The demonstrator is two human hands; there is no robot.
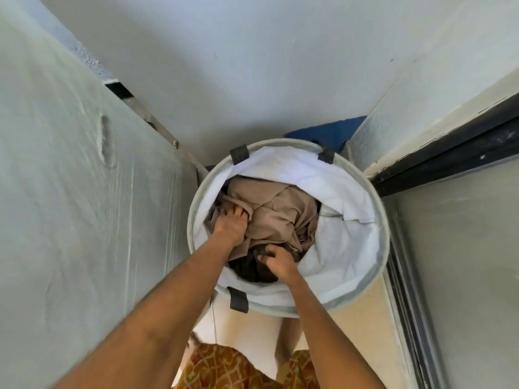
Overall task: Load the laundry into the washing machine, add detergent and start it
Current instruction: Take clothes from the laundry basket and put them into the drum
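Note:
A round fabric laundry basket [377, 220] with a white lining and dark grey strap loops stands on the floor below me. Inside lies a crumpled beige cloth [280, 211] over a dark garment [250, 269]. My left hand [230, 223] reaches into the basket's left side, its fingers curled into the beige cloth. Near the front, my right hand [276, 261] pinches the dark garment at its top edge. The washing machine and detergent are not in view.
White walls close in on the left [70, 192] and ahead. A dark door or window frame [449, 153] runs along the right. Something blue [328, 134] sits behind the basket. My patterned orange clothing [224, 366] shows at the bottom edge.

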